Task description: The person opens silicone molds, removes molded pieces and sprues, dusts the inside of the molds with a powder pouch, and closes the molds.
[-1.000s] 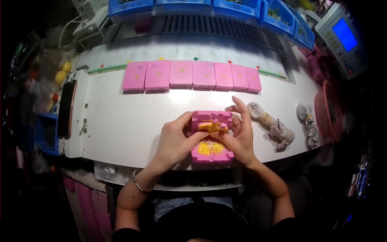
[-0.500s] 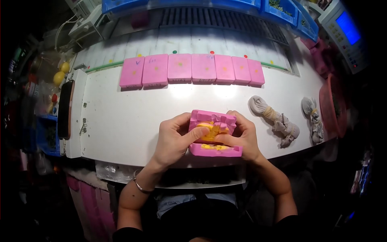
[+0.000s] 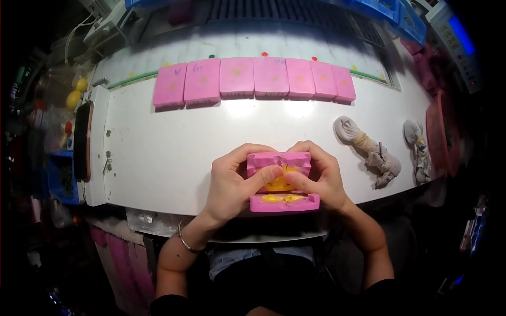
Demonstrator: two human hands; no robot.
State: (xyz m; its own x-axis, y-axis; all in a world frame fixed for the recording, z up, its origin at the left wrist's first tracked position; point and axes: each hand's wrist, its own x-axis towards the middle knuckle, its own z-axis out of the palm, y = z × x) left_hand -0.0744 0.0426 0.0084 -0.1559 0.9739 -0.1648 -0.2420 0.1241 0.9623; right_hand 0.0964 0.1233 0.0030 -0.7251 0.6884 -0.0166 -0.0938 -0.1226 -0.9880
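Note:
A pink rubber mould [image 3: 284,205] is spread apart in front of me near the table's front edge. Yellow material, which looks like wax [image 3: 279,185], shows in its upper part, and more yellow lies in the lower half. My left hand [image 3: 227,185] grips the left side, fingers behind and thumb over the yellow. The opposite side is held by my right hand [image 3: 326,181], its thumb also on the yellow. Both thumbs cover part of the cavity, so the yellow shape is not clear. Most fingers are hidden behind the mould.
Several pink mould blocks [image 3: 237,78] stand in a row at the back. Two grey cloth bundles [image 3: 373,152] tied with bands lie at right, beside a red basin [image 3: 441,134]. A phone [image 3: 83,141] rests on the left ledge. A device with a blue screen [image 3: 461,36] stands far right.
The mould's upper part has been bent, and its top edge now looks straighter. My thumbs have shifted slightly over the yellow material. The whole view has moved a little.

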